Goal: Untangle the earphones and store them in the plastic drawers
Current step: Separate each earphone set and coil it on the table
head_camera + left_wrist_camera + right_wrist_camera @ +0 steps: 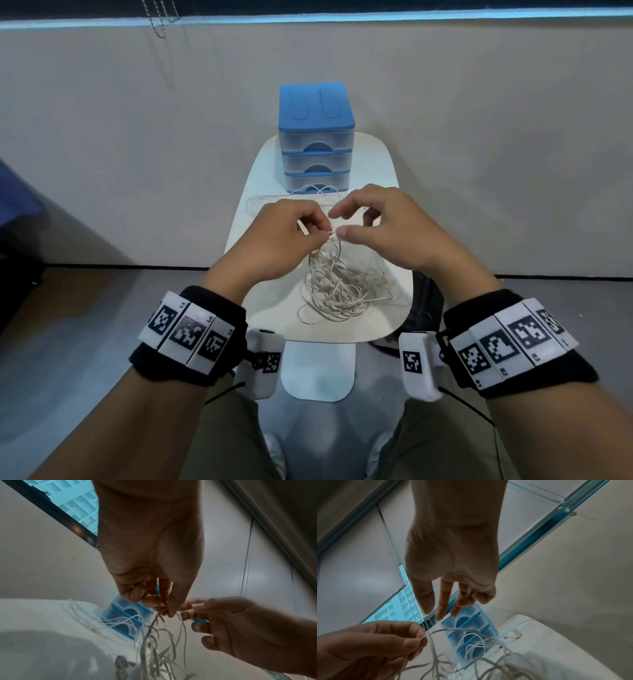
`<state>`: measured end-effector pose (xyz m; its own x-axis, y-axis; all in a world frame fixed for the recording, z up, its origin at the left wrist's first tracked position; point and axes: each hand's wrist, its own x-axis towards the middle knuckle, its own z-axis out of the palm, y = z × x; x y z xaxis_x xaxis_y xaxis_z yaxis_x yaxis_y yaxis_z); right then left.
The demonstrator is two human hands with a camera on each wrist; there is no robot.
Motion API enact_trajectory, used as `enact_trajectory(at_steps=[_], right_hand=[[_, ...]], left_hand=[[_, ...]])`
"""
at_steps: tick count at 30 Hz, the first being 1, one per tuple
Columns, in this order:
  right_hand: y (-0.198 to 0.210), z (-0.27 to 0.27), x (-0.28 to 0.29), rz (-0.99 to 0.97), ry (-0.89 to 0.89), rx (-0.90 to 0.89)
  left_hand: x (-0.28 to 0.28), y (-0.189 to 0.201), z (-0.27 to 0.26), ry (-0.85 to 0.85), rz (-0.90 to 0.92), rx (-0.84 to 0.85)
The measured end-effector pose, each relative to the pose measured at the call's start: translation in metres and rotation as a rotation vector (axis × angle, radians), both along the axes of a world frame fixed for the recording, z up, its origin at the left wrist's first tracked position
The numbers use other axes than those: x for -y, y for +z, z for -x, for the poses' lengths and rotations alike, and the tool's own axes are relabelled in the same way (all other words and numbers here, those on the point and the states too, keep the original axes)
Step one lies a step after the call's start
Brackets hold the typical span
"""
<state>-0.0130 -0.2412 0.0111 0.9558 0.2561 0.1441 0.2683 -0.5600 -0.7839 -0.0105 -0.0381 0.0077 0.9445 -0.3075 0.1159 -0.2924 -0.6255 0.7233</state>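
— Where are the earphones [337, 284]?

— A tangled white heap on the white table [383, 164], in front of the plastic drawers [317, 137]. A few strands rise steeply from it to the left hand [274, 240], which pinches them.

— And the right hand [383, 229]?

— Raised beside the left, palm down, fingers loosely bent. Its thumb looks to touch the cord, though blur hides whether it grips.

White earphones [337, 281], blue-topped clear plastic drawers [317, 137], white table [263, 178]
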Motion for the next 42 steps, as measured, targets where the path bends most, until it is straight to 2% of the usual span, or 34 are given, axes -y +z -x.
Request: enact_trajectory(at_steps=[3, 8, 11, 14, 17, 22, 31, 34, 38, 40, 42], right_hand=[[-0.002, 0.0, -0.006, 0.061, 0.042, -0.014], [-0.015, -0.001, -0.002, 0.122, -0.02, -0.071], [-0.012, -0.001, -0.001, 0.058, -0.087, -0.043], [0.001, 0.001, 0.0, 0.004, -0.108, 0.021], [0.016, 0.002, 0.0, -0.018, -0.105, 0.006], [0.042, 0.005, 0.003, -0.342, -0.067, -0.074], [0.045, 0.009, 0.015, -0.573, -0.151, -0.04], [0.037, 0.01, 0.022, -0.726, -0.137, -0.042], [0.027, 0.008, 0.02, -0.666, -0.21, -0.108], [0.02, 0.005, 0.019, -0.56, -0.227, -0.11], [0.013, 0.002, 0.02, -0.452, -0.232, -0.112]], left_hand=[[-0.003, 0.008, 0.0, 0.006, 0.059, 0.033], [-0.007, 0.016, -0.002, 0.057, 0.354, 0.079], [-0.003, 0.015, -0.002, 0.049, 0.386, 0.087], [-0.001, 0.013, -0.002, 0.017, 0.357, 0.088], [0.001, 0.011, -0.003, 0.014, 0.345, 0.106], [0.003, -0.003, -0.005, -0.017, 0.246, 0.054], [-0.012, -0.015, -0.005, 0.043, 0.21, -0.031], [-0.026, -0.018, -0.002, 0.048, 0.053, -0.14], [-0.032, -0.017, 0.006, -0.107, -0.217, -0.261], [-0.027, -0.02, 0.009, -0.148, -0.252, -0.275], [-0.018, -0.026, 0.012, -0.141, -0.208, -0.257]])
